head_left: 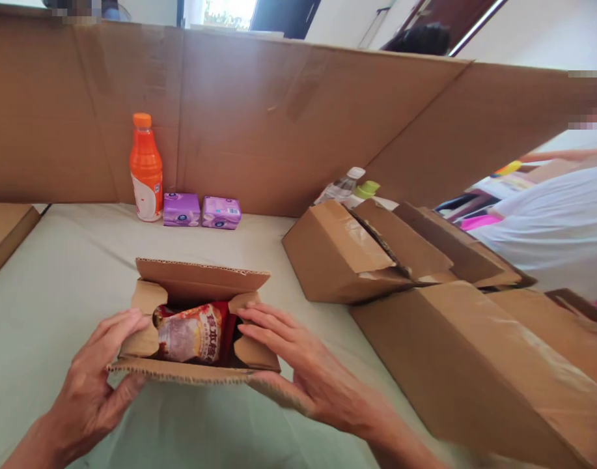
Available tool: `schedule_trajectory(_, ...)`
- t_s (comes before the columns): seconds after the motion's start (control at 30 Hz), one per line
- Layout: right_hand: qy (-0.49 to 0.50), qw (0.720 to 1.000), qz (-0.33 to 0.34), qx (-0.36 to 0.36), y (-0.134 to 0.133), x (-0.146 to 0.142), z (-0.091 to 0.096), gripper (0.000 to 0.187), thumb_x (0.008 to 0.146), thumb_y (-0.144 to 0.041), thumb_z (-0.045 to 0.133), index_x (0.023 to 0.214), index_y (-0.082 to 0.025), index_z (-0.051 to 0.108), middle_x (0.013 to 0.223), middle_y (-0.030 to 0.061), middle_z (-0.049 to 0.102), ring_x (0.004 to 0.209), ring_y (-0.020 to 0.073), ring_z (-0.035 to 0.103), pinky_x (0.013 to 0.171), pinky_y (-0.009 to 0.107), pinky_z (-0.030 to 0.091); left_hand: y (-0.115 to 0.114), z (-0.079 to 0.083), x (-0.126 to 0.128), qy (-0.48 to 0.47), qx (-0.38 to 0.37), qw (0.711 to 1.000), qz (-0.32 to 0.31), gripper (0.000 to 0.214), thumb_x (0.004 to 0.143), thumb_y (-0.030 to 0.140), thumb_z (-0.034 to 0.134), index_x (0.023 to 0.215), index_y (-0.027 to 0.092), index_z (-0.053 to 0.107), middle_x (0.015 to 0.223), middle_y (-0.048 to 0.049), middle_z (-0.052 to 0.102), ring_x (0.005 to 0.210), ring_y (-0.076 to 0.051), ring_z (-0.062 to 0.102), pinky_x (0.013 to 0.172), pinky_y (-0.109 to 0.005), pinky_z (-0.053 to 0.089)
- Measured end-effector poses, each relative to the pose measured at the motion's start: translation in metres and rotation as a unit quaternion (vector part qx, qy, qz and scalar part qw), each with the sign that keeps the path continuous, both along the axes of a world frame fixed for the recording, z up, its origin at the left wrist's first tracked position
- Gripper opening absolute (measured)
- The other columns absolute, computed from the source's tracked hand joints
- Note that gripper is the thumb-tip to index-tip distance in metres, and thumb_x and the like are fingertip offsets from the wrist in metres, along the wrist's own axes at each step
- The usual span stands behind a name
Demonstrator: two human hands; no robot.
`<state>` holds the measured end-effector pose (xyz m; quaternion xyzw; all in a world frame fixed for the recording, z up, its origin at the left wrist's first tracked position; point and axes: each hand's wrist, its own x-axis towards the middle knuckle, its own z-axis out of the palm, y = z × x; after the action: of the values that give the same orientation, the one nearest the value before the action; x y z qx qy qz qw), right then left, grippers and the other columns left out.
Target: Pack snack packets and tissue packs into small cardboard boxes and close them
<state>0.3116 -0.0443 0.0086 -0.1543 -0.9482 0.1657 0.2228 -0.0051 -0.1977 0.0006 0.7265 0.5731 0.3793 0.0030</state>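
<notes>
The left hand [96, 371] and the right hand [308, 371] bracket a small open carton [203, 277], one at each end, thumbs parted from the fingers. Each touches a side flap with its fingers, the thumb lying along the front flap — whether they grip or only press the card, I cannot tell. The carton sits directly between them on the bench [58, 293], its long axis running from hand to hand, so neither is clearly nearer. Its back flap stands up on the far side; the side flaps slope over the ends of the opening.

Inside lies a red printed packet [193, 335], also stretched mostly crosswise, its label facing up; how deep it sits is hidden.

Beyond the carton, two purple packs [181, 210] lie side by side, with an upright orange bottle [144, 169] just left of them, near a tall cardboard wall [278, 117]. To the right are two larger boxes [322, 260], their contents out of sight. A clear bottle [346, 184] and a green object [366, 189] show past the farther one — inside or behind it, I cannot tell.
</notes>
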Motion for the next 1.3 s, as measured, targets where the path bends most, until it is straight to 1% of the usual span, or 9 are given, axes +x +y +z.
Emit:
schedule_trajectory(0.1, 0.088, 0.995, -0.046, -0.006, 0.002, -0.005, -0.004, 0.045, 0.104, -0.03, 0.045, 0.148, -0.025, 0.048, 0.151, 0.0134, 0.054, 0.14, 0.0257, 0.051, 0.112, 0.046, 0.047, 0.01, 0.0, 0.007, 0.003, 0.019, 0.998, 0.061, 0.048, 0.102, 0.025, 0.052, 0.148, 0.018, 0.042, 0.114, -0.0058, 0.071, 0.115, -0.015, 0.065, 0.103, -0.026, 0.053)
schedule_trajectory(0.2, 0.169, 0.978, -0.122, -0.01, 0.015, -0.01, 0.003, 0.053, 0.107, -0.042, 0.04, 0.157, -0.027, 0.036, 0.16, 0.0127, 0.043, 0.147, 0.0288, 0.042, 0.116, 0.049, 0.042, 0.016, 0.003, 0.013, 0.034, 0.059, 0.994, 0.085, 0.051, 0.099, 0.019, 0.057, 0.148, 0.016, 0.041, 0.117, -0.0079, 0.067, 0.112, -0.017, 0.065, 0.101, -0.027, 0.054)
schedule_trajectory(0.33, 0.125, 0.99, -0.051, -0.036, 0.022, -0.016, -0.002, 0.067, 0.104, -0.057, 0.041, 0.161, -0.024, 0.029, 0.142, 0.0149, 0.06, 0.131, 0.0292, 0.058, 0.106, 0.047, 0.051, 0.018, 0.001, 0.013, 0.058, 0.085, 0.989, 0.103, 0.043, 0.095, 0.013, 0.061, 0.137, 0.019, 0.053, 0.14, -0.0133, 0.053, 0.123, -0.021, 0.058, 0.104, -0.034, 0.052)
schedule_trajectory(0.47, 0.079, 0.996, -0.03, 0.016, 0.012, -0.012, -0.018, 0.048, 0.105, -0.037, 0.049, 0.151, -0.026, 0.044, 0.136, 0.0129, 0.066, 0.132, 0.0267, 0.058, 0.107, 0.047, 0.05, 0.013, -0.003, 0.002, 0.071, 0.046, 0.996, 0.041, 0.036, 0.096, 0.01, 0.056, 0.129, 0.023, 0.06, 0.152, -0.0114, 0.044, 0.132, -0.024, 0.052, 0.107, -0.039, 0.051)
schedule_trajectory(0.6, 0.026, 0.999, 0.017, 0.015, 0.005, -0.001, -0.026, 0.067, 0.102, -0.06, 0.046, 0.155, -0.02, 0.04, 0.152, 0.0172, 0.053, 0.149, 0.03, 0.04, 0.117, 0.05, 0.042, 0.006, -0.005, -0.014, 0.147, -0.03, 0.988, -0.04, 0.049, 0.099, 0.018, 0.05, 0.148, 0.02, 0.047, 0.158, -0.013, 0.042, 0.15, -0.031, 0.036, 0.116, -0.046, 0.045)
schedule_trajectory(0.73, 0.006, 1.0, 0.005, 0.025, 0.009, -0.009, -0.028, 0.064, 0.104, -0.05, 0.047, 0.157, -0.016, 0.037, 0.159, 0.0174, 0.045, 0.156, 0.0272, 0.024, 0.121, 0.049, 0.037, 0.004, -0.008, -0.03, 0.182, -0.024, 0.982, -0.042, 0.057, 0.099, 0.015, 0.047, 0.154, 0.026, 0.041, 0.164, -0.0093, 0.036, 0.149, -0.03, 0.04, 0.115, -0.045, 0.048)
schedule_trajectory(0.93, 0.041, 0.998, -0.015, 0.052, 0.017, -0.016, -0.029, 0.067, 0.102, -0.058, 0.045, 0.145, -0.008, 0.052, 0.152, 0.0216, 0.052, 0.155, 0.0275, 0.027, 0.122, 0.051, 0.035, 0.028, -0.02, -0.038, 0.131, 0.005, 0.991, -0.035, 0.061, 0.096, 0.017, 0.051, 0.153, 0.038, 0.042, 0.165, -0.0044, 0.035, 0.143, -0.03, 0.048, 0.119, -0.052, 0.043)
schedule_trajectory(1.13, 0.073, 0.978, -0.177, 0.081, -0.022, 0.077, -0.037, 0.056, 0.104, -0.046, 0.046, 0.149, -0.013, 0.047, 0.151, 0.0196, 0.053, 0.151, 0.0279, 0.036, 0.117, 0.05, 0.043, 0.089, -0.023, 0.046, 0.122, 0.051, 0.973, -0.188, 0.059, 0.094, 0.005, 0.05, 0.15, 0.025, 0.047, 0.16, -0.0127, 0.042, 0.149, -0.03, 0.04, 0.115, -0.046, 0.049)
schedule_trajectory(1.3, 0.077, 0.907, -0.393, 0.129, -0.076, 0.156, -0.056, 0.053, 0.102, -0.03, 0.051, 0.153, -0.02, 0.044, 0.151, 0.0155, 0.053, 0.145, 0.0301, 0.044, 0.112, 0.05, 0.046, 0.164, -0.023, 0.158, 0.084, 0.035, 0.941, -0.327, 0.045, 0.097, 0.007, 0.044, 0.137, 0.021, 0.057, 0.154, -0.0174, 0.049, 0.148, -0.029, 0.042, 0.113, -0.047, 0.05)
